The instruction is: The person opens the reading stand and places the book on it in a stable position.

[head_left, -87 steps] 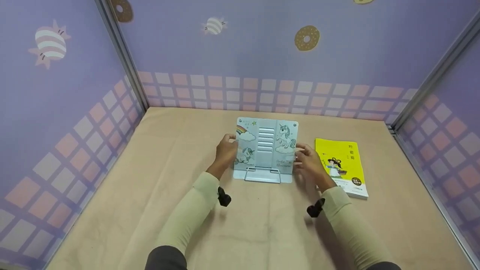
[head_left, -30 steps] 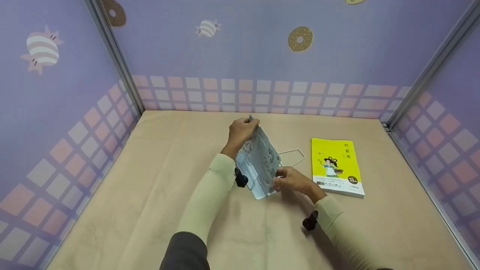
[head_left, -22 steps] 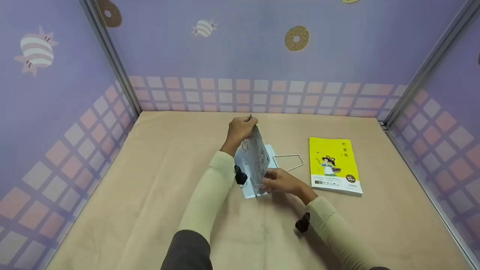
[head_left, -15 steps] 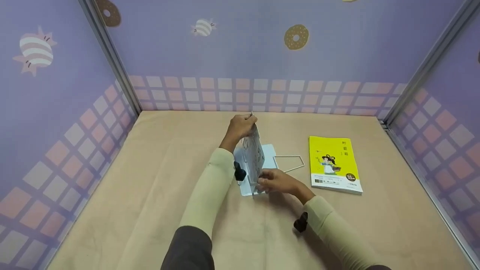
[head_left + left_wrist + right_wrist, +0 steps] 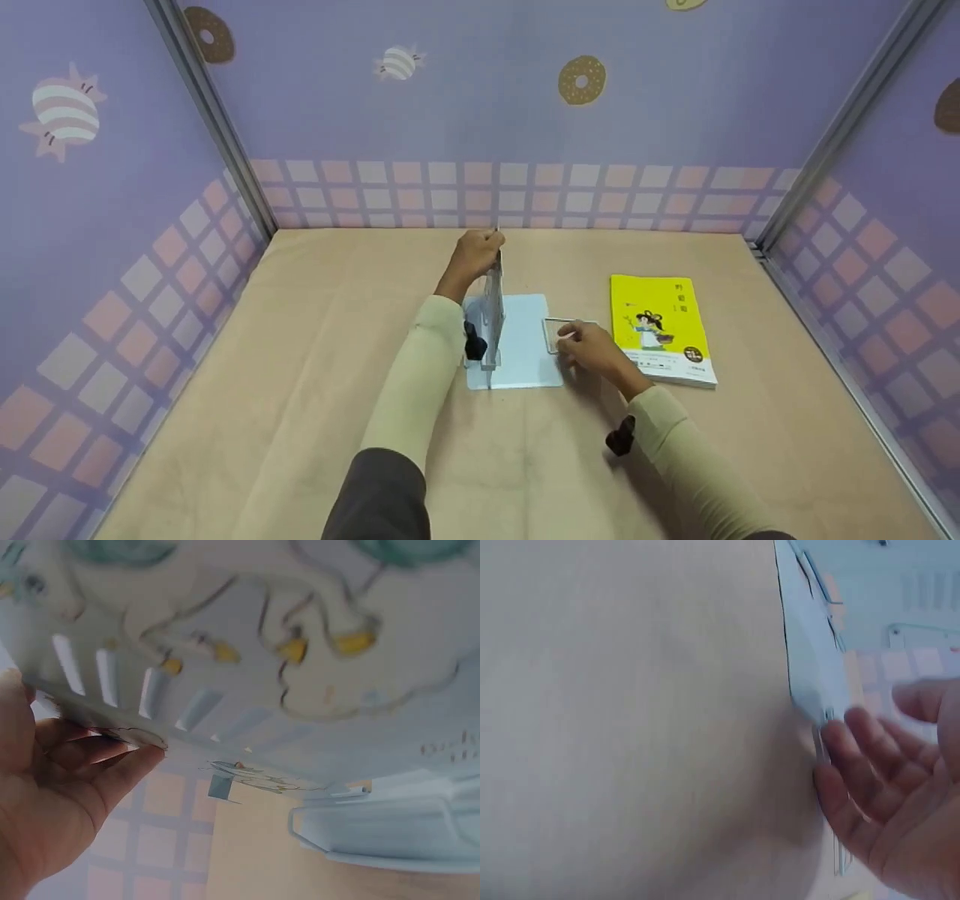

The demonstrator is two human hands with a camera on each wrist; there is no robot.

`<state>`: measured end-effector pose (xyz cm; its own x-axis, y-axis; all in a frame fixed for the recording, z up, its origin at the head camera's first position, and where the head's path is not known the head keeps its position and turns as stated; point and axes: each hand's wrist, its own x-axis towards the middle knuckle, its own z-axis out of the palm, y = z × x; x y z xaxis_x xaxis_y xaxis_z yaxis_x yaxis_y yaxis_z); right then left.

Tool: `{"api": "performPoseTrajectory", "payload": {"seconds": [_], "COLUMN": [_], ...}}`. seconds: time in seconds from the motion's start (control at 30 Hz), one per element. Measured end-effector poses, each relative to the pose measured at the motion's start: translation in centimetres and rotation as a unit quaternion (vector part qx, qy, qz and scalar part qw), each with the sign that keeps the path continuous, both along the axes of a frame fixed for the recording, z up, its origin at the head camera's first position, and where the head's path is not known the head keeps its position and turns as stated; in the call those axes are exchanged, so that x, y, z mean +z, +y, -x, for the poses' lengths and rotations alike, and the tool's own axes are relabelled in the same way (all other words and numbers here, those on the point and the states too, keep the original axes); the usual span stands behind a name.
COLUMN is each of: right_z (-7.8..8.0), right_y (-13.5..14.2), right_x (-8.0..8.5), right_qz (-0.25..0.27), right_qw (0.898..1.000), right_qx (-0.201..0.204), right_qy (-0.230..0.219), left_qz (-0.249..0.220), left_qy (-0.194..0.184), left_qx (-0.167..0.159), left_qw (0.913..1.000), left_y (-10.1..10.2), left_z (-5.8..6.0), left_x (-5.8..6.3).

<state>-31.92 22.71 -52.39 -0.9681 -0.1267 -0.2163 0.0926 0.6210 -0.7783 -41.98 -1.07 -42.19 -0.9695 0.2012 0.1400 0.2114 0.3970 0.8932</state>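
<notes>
A pale blue metal book stand printed with unicorns stands unfolded in the head view, its slotted panel (image 5: 493,315) upright and seen nearly edge-on. Its flat base plate (image 5: 523,345) lies on the cloth. My left hand (image 5: 474,255) pinches the panel's top edge; the left wrist view shows the thumb and fingers on either side of the panel (image 5: 247,682). From the base's right side a wire support (image 5: 546,334) sticks out. My right hand (image 5: 592,349) is over it, fingers loosely bent; in the right wrist view the fingertips touch the wire, with the thumb (image 5: 922,699) held apart.
A yellow paperback book (image 5: 628,300) with a cartoon figure lies just right of my right hand. Beige cloth (image 5: 337,315) covers the table. Patterned purple panels (image 5: 480,97) wall in the back and sides.
The stand has turned sideways and its panel has risen upright from the base, the left hand moving to its top edge. My right hand has left the panel's lower edge for the wire support.
</notes>
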Motion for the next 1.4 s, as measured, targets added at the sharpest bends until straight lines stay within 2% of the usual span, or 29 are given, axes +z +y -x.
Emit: {"api": "performPoseTrajectory", "payload": {"seconds": [0.07,0.27,0.4,0.6,0.7,0.87,1.07,1.4], "right_z": [-0.1,-0.4,-0.5,-0.3,0.0,0.3,0.2,0.3], "right_y": [0.5,1.5,1.8,2.4,2.9,3.6,3.8,2.9], "right_x": [-0.2,0.0,0.2,0.4,0.3,0.1,-0.1,-0.6], "right_qz": [0.001,0.007,0.001,-0.016,0.011,0.090,0.127,0.205], "right_qw": [0.999,0.992,0.988,0.983,0.978,0.969,0.962,0.956], "right_qx": [-0.031,-0.107,-0.127,-0.145,-0.167,-0.189,-0.208,-0.207], "right_qy": [-0.008,-0.060,-0.094,-0.111,-0.123,-0.134,-0.121,-0.023], "left_qz": [0.009,0.030,0.029,0.023,0.020,0.020,0.027,0.005], "left_qy": [0.012,0.016,0.011,0.014,0.015,0.007,-0.012,-0.014], "left_qx": [0.003,-0.006,0.001,0.011,0.015,0.015,0.000,-0.007], "left_qw": [0.9999,0.9994,0.9995,0.9996,0.9996,0.9997,0.9996,0.9999], "left_y": [-0.1,-0.1,0.0,0.2,0.3,0.3,0.2,0.0], "left_z": [0.1,0.2,0.3,0.3,0.2,0.0,-0.3,-0.3], "left_x": [-0.2,-0.5,-0.7,-0.8,-0.9,-0.9,-0.5,-0.6]}}
